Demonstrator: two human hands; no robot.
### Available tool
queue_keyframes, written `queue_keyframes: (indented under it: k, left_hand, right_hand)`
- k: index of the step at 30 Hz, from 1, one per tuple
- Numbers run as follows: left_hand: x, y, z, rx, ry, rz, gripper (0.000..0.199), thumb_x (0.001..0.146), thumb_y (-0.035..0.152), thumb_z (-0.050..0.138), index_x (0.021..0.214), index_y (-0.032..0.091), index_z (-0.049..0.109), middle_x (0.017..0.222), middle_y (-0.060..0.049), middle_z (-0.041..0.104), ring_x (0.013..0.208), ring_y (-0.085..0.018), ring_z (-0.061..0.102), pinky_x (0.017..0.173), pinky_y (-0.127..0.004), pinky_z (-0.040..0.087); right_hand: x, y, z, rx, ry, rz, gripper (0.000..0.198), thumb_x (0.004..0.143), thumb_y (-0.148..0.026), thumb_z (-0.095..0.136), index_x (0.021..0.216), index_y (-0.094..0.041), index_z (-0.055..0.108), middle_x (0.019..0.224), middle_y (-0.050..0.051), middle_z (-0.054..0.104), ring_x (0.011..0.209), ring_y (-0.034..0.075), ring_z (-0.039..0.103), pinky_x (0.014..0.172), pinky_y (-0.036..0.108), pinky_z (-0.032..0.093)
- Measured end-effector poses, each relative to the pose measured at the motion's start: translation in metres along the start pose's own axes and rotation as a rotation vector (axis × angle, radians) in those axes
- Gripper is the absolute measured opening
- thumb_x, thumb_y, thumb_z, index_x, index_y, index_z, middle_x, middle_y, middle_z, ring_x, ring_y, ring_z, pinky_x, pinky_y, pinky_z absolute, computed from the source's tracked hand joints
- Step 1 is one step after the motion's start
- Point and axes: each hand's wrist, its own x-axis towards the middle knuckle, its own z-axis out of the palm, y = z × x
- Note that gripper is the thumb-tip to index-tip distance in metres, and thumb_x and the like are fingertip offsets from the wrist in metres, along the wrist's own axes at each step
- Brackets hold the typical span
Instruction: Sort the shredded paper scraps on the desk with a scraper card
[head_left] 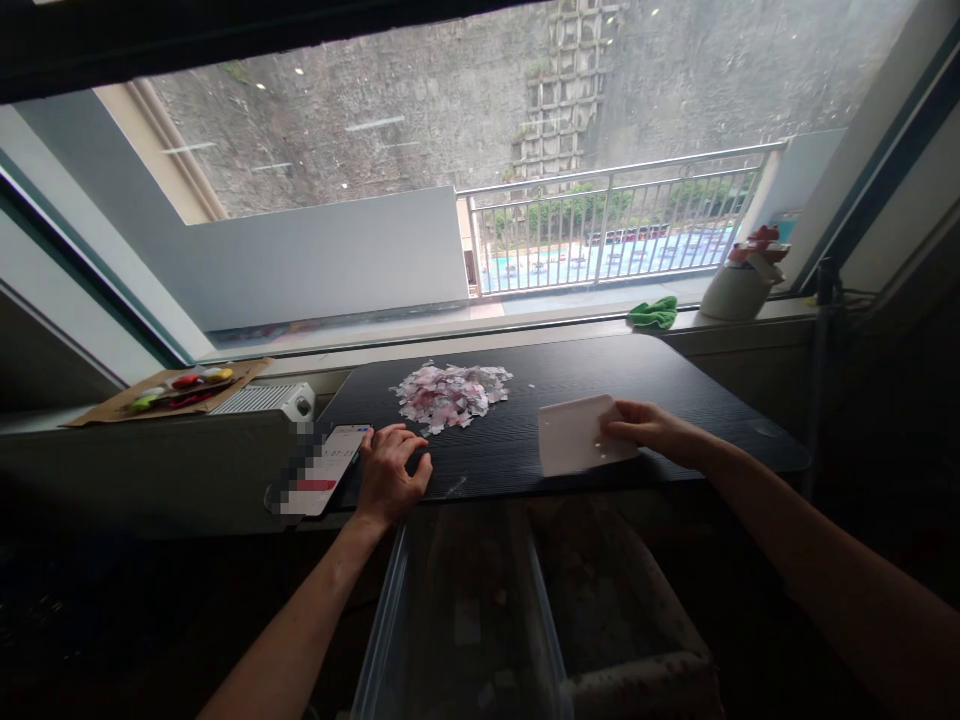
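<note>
On the black tabletop (600, 375), a heap of small white and pinkish paper scraps (450, 395) lies towards the far left. My right hand (651, 430) pinches the right side of a flat, white, card-like sheet (571, 432) with rounded corners. The sheet is tilted up near the table's front edge, apart from the heap. Just in front of the scraps, my left hand (394, 468) rests on the table with loosely bent fingers and the thumb apart, holding nothing. Its fingertips are beside the right edge of a phone (339, 462) with a lit screen.
Below the table's front edge are a clear plastic bin (379, 625) and a dark container (637, 590). A green cloth (654, 313) and a whitish bottle (735, 292) stand by the window. At left, brown paper (247, 372) carries colourful items on the ledge.
</note>
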Motion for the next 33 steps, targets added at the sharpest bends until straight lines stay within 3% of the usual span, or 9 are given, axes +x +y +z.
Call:
queue_keyframes:
  k: [4,7,11,14,17,21,25,29,33]
  left_hand:
    - [0.0,0.004,-0.001,-0.013,-0.006,-0.023,0.013,0.078,0.025,0.054,0.085,0.023,0.066,0.091,-0.006,0.068,0.11,-0.029,0.056,0.109,-0.055,0.023]
    - [0.0,0.005,-0.001,-0.013,-0.016,-0.034,0.014,0.078,0.024,0.055,0.086,0.023,0.066,0.092,-0.005,0.068,0.11,-0.028,0.056,0.11,-0.055,0.023]
    - [-0.001,0.005,0.001,-0.016,-0.004,-0.044,0.015,0.079,0.023,0.055,0.088,0.022,0.066,0.093,-0.006,0.068,0.111,-0.028,0.055,0.11,-0.055,0.024]
    - [-0.002,0.004,0.002,-0.031,-0.006,-0.051,0.015,0.079,0.023,0.055,0.089,0.021,0.066,0.094,-0.006,0.068,0.112,-0.029,0.054,0.11,-0.056,0.023]
    - [-0.002,0.005,0.002,-0.043,-0.003,-0.059,0.014,0.079,0.023,0.055,0.089,0.022,0.066,0.093,-0.005,0.068,0.112,-0.028,0.054,0.11,-0.057,0.022]
    - [-0.002,0.006,0.002,-0.049,-0.013,-0.067,0.014,0.078,0.023,0.056,0.088,0.023,0.066,0.091,-0.005,0.067,0.113,-0.028,0.054,0.112,-0.056,0.02]
    - [-0.002,0.006,0.002,-0.052,-0.016,-0.082,0.013,0.077,0.023,0.057,0.087,0.023,0.066,0.092,-0.005,0.067,0.113,-0.028,0.054,0.112,-0.056,0.021]
    - [-0.002,0.006,0.002,-0.049,-0.017,-0.077,0.013,0.077,0.024,0.057,0.087,0.023,0.066,0.091,-0.005,0.067,0.113,-0.028,0.054,0.112,-0.056,0.019]
    - [-0.002,0.006,0.001,-0.046,-0.026,-0.067,0.013,0.078,0.024,0.056,0.087,0.022,0.065,0.091,-0.005,0.067,0.113,-0.028,0.054,0.112,-0.056,0.02]
  right_hand:
    - [0.013,-0.004,0.015,0.037,0.082,-0.092,0.038,0.062,-0.043,0.078,0.089,-0.019,0.067,0.087,0.006,0.074,0.076,0.021,0.069,0.069,0.031,0.055]
    - [0.033,-0.017,0.047,0.024,0.182,-0.172,0.029,0.067,-0.04,0.076,0.085,-0.02,0.064,0.085,0.006,0.074,0.076,0.021,0.07,0.071,0.033,0.057]
    - [0.061,-0.032,0.098,-0.064,0.16,-0.289,0.017,0.076,-0.033,0.067,0.086,-0.021,0.06,0.083,0.006,0.074,0.079,0.021,0.07,0.074,0.035,0.056]
    - [0.067,-0.036,0.116,-0.191,0.154,-0.323,0.012,0.078,-0.028,0.063,0.087,-0.021,0.06,0.079,0.005,0.073,0.078,0.021,0.07,0.072,0.035,0.055]
    - [0.058,-0.04,0.113,-0.253,0.11,-0.297,0.009,0.078,-0.027,0.06,0.085,-0.021,0.06,0.08,0.005,0.072,0.075,0.02,0.069,0.068,0.033,0.054]
    - [0.049,-0.043,0.101,-0.361,0.27,-0.291,0.012,0.073,-0.03,0.063,0.079,-0.021,0.06,0.074,0.004,0.068,0.068,0.02,0.063,0.06,0.032,0.049]
    - [0.052,-0.041,0.101,-0.361,0.231,-0.264,0.011,0.069,-0.03,0.063,0.074,-0.021,0.06,0.067,0.003,0.064,0.064,0.019,0.059,0.055,0.029,0.046]
    - [0.045,-0.043,0.099,-0.361,0.23,-0.168,0.011,0.069,-0.027,0.06,0.078,-0.02,0.061,0.075,0.005,0.065,0.065,0.018,0.059,0.053,0.028,0.046]
    - [0.038,-0.045,0.096,-0.312,0.25,-0.167,0.012,0.068,-0.028,0.06,0.077,-0.02,0.061,0.074,0.005,0.065,0.064,0.017,0.058,0.052,0.027,0.045]
